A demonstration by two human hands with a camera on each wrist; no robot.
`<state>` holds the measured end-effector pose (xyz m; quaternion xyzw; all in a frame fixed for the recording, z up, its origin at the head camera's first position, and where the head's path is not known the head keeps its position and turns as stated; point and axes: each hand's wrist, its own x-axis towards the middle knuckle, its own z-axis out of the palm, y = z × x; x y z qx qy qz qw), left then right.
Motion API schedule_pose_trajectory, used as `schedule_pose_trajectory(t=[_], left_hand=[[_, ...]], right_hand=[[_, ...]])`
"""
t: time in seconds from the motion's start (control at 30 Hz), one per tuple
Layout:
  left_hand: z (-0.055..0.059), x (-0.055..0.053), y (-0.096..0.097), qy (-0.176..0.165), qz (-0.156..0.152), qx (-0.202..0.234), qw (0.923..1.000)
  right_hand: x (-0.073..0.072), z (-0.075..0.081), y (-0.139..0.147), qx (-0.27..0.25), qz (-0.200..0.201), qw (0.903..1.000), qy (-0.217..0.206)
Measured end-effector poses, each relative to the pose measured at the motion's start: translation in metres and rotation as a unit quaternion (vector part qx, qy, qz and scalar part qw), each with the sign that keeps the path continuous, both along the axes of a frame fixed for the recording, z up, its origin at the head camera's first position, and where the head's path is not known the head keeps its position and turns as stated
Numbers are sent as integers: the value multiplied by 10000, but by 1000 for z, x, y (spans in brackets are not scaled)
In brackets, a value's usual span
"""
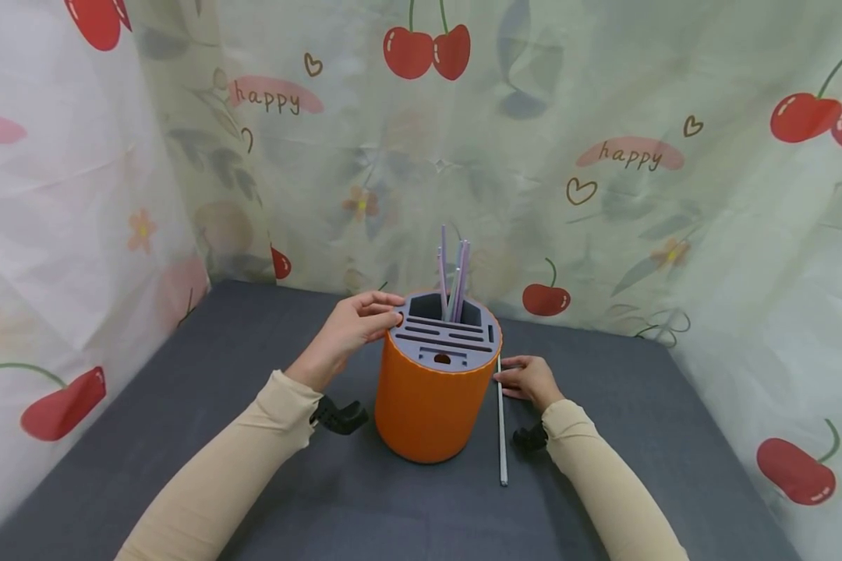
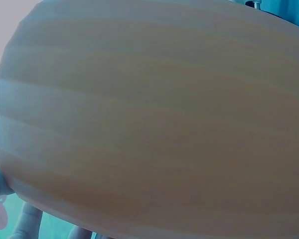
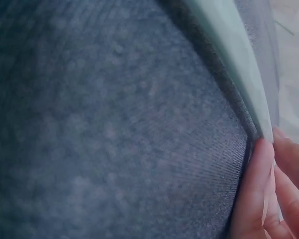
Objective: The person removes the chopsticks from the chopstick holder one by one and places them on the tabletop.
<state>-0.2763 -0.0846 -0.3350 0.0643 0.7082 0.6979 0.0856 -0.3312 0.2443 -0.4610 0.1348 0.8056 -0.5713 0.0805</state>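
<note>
A pale fabric curtain printed with red cherries (image 1: 421,171) rose behind a desk covered in dark grey cloth (image 1: 337,506). Around the middle of that desk stood a round orange holder (image 1: 431,413), upright, with a slotted lilac-grey top (image 1: 463,352). The person's left grip, a bare hand (image 1: 351,327), touched the holder's upper left rim with its fingers fairly straight, and appeared to be steadying it. The right grip, also bare (image 1: 529,379), was low on the other side, thumb and fingers pinching a thin, pale, straight stick (image 1: 501,428). That stick lay along the desk just beside the holder, pinched near its far end. Several thin lilac and pale green sticks (image 1: 461,276) stood in the large compartment at the back of the top, leaning slightly.

The step in hand looked like picking up the lone stick. The next move would probably call for a firm pinch, a lift clear of the holder's wall and a turn to upright over that back compartment, with the left grip bracing the rim.
</note>
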Motion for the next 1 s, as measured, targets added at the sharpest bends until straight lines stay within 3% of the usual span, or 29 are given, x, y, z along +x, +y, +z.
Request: schedule_pose_trajectory(t=[0.47,0.8,1.0], left_hand=[[-1,0,0,66,25,-129,9999],[0,1,0,37,54,-135,9999],[0,0,0,37,30,-148,9999]], right_hand=[[-1,1,-5,523,-23,9986,-82],[-1,-1,-3,371,68,9993,-41],[-3,10,2,-81,-57,9998,-164]])
